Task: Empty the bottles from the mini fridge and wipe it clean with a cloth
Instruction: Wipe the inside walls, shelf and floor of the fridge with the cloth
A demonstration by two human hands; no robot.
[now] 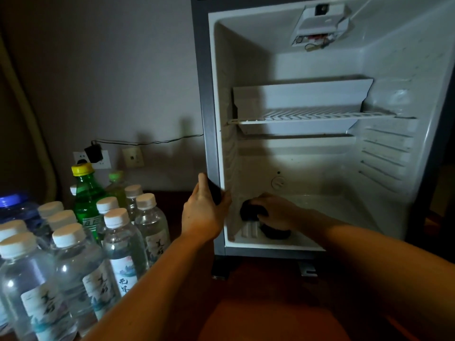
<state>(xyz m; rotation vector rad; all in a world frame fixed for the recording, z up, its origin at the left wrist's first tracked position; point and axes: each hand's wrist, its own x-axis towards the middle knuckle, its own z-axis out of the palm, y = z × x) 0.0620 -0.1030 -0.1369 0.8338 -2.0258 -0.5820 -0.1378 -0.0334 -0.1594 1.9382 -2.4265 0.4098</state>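
Your left hand (204, 212) grips the front left edge of the mini fridge (209, 119), thumb outside on the grey casing and fingers wrapped round the white inner frame. Your right hand (275, 210) reaches inside at the lower left, closed over a dark cloth (251, 211) and pressing it against the floor of the cabinet close to the left wall. A second dark fold of the cloth shows beneath the wrist, beside a small white ribbed fitting (251, 228).

The fridge interior holds no bottles. A wire shelf (312, 115) spans the middle, with a white tray (302, 94) resting on it. A thermostat housing (320, 23) hangs from the ceiling, loose wires showing below it.

The bottles (118, 242) stand outside, grouped on the dark surface to the left of the fridge: many clear ones with white caps and labels, a green bottle (86, 200) with a yellow cap behind them, and a blue-capped jug (14, 205) at the far left. A black plug adapter (93, 153) sits in a wall socket behind.
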